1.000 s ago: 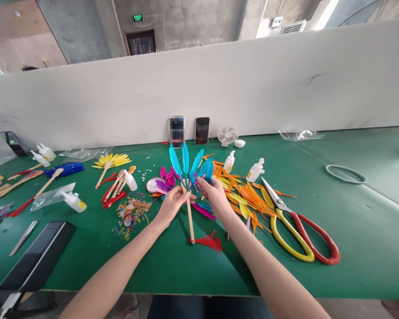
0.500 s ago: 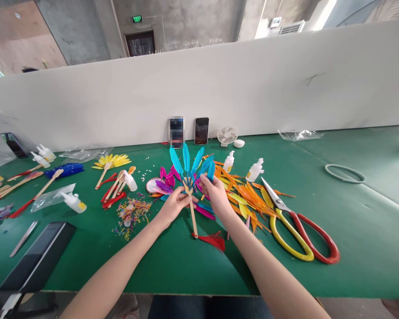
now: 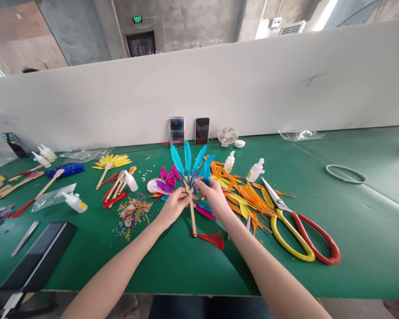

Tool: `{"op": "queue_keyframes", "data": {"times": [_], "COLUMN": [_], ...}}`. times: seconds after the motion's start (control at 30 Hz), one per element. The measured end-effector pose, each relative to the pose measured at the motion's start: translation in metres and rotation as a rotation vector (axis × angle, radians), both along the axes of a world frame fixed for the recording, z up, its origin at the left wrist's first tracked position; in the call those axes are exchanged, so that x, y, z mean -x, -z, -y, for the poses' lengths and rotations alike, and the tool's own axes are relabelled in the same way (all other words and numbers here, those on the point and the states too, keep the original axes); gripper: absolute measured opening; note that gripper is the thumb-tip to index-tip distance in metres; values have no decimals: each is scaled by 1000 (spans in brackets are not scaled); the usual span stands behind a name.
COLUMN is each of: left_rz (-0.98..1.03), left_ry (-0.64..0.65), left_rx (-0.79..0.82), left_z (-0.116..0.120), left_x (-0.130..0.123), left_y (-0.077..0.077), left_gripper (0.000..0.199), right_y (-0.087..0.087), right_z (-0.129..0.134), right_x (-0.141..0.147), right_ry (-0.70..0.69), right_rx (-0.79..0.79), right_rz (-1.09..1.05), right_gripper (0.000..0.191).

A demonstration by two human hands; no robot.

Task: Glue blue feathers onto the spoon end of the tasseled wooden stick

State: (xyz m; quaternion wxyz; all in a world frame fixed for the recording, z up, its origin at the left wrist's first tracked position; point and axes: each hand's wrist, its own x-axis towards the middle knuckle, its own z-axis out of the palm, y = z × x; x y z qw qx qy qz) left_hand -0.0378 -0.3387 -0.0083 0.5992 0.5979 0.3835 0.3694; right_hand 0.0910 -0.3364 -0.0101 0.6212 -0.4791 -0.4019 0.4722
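Observation:
My left hand (image 3: 176,203) is closed around the neck of a wooden fan handle (image 3: 192,217), which stands upright with a red tassel (image 3: 214,239) at its lower end. Several blue feathers spread from the head of this fan. Pinched in my right hand (image 3: 210,191) is another blue feather (image 3: 206,172), its quill end by the right side of the fan head. My fingers hide the exact spot where quill and wood meet. Behind the hands lie magenta feathers (image 3: 169,176) and a shallow white dish (image 3: 153,185). Orange feathers (image 3: 252,197) are heaped to the right.
Large scissors (image 3: 291,226) with yellow and red handles lie right. Glue bottles (image 3: 255,170) stand behind the feathers; another bottle (image 3: 74,202) lies left. Finished-looking yellow (image 3: 115,161) and blue fans (image 3: 68,170), coloured scraps (image 3: 133,212) and a black power bank-like block (image 3: 40,257) occupy the left.
My right hand has moved left and slightly down, bringing its blue feather closer in to the fan head. My left hand keeps its hold on the handle.

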Motion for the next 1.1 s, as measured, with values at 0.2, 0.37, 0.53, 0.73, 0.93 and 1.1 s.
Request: {"op": "queue_keyframes", "data": {"times": [0.2, 0.37, 0.53, 0.73, 0.93, 1.1], "left_rz": [3, 5, 6, 18, 22, 28], "left_ry": [3, 1, -5, -10, -8, -50], "left_rx": [-3, -14, -7, -6, 5, 17], "left_z": [1, 1, 1, 1, 1, 0], "left_x": [0, 0, 0, 0, -1, 0], "left_y": [-1, -1, -2, -2, -3, -3], "left_gripper": [22, 22, 22, 24, 26, 27], "right_y": [1, 2, 1, 0, 1, 1], "right_z": [0, 0, 0, 0, 0, 1], "right_x": [0, 1, 1, 1, 0, 1], "right_ry": [5, 5, 5, -12, -16, -20], "right_rx": [-3, -3, -5, -1, -10, -32], "right_rz": [-12, -3, -11, -31, -25, -31], "right_gripper": [30, 30, 31, 31, 31, 28]}}
